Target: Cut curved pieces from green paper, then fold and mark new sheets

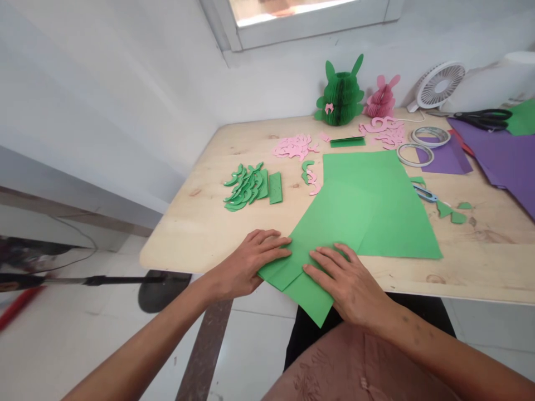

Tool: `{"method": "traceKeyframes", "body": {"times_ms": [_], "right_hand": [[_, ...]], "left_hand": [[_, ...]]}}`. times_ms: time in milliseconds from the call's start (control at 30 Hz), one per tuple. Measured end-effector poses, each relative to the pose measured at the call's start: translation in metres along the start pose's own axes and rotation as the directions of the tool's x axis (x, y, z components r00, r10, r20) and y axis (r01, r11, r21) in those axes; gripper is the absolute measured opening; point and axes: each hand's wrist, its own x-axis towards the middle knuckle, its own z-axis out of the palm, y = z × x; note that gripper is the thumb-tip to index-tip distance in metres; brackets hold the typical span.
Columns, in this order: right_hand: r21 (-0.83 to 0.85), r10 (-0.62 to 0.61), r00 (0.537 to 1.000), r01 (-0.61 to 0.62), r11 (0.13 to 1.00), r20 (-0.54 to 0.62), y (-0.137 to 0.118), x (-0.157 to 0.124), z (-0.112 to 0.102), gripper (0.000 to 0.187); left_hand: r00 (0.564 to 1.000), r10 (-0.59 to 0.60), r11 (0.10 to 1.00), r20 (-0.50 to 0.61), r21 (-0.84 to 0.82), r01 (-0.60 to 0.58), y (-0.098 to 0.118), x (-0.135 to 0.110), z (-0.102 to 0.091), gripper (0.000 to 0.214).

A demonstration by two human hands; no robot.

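At the lower centre of the frame, a folded green sheet (297, 262) slants over the front edge of the table (188, 234), overlapping a larger green sheet (401, 223). The left hand (253, 259) touches its left edge with fingers extended; whether they pinch it I cannot tell. The right hand (345, 278) lies on the sheet's right part, fingers spread and open. Left of centre sits a pile of green cut-outs (244, 188); pink cut-outs (292, 147) lie above centre. Upper right stand a green paper figure (341, 97) and a smaller pink one (381, 102).
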Motion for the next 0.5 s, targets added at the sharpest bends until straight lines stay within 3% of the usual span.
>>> {"method": "traceKeyframes", "body": {"times_ms": [333,500], "right_hand": [[-0.034,-0.023,1.0,0.023,0.999,-0.005,0.001,-0.001,0.002,0.045],[-0.045,-0.018,1.0,0.018,0.999,-0.003,0.0,-0.001,0.002,0.044]], "left_hand": [[0.995,-0.071,0.997,-0.064,0.004,0.072,0.01,-0.008,0.004,0.054],[0.961,-0.137,0.979,-0.239,0.118,0.169,0.037,-0.017,0.013,0.046]]}}
